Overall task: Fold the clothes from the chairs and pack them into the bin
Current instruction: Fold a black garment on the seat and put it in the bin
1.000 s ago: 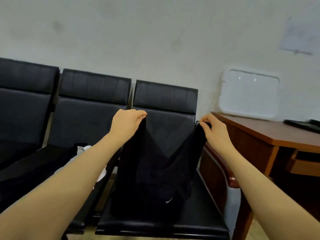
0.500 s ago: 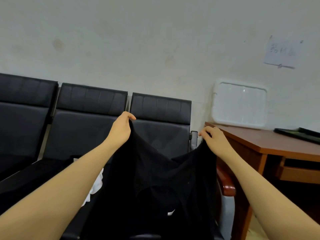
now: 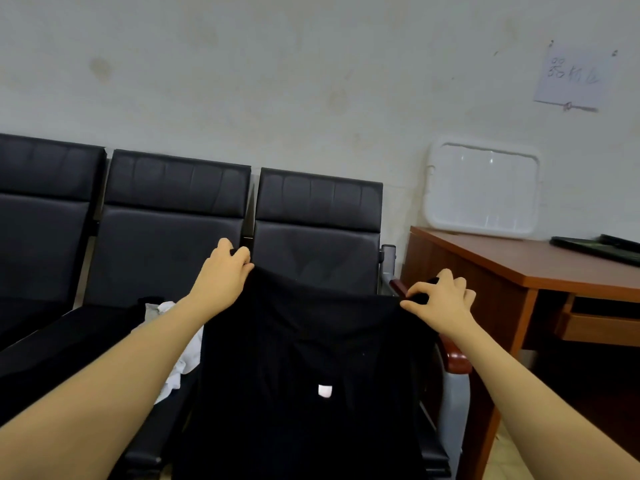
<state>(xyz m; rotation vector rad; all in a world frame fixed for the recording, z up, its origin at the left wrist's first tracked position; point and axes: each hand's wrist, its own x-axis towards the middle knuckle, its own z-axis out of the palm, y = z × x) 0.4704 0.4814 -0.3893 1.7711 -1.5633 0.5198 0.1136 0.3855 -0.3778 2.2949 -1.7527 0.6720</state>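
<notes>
Shirt [image 3: 311, 358] stretched flat over the chair [image 3: 318, 237], pinched at its top corners by left hand [image 3: 225, 271] and right hand [image 3: 440, 299], ready for folding.

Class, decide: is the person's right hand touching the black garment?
Touching. The head view shows the right hand pinching the black garment at its top edge, fabric between thumb and fingers.

I hold the black cloth garment [image 3: 304, 368] up before the rightmost black padded chair [image 3: 318, 233]. Left of that chair, white crumpled clothes [image 3: 180, 362] lie on the next seat. Right of it stands the brown wooden worktop [image 3: 540, 265], carrying the white plastic bin lid [image 3: 483, 188].
</notes>
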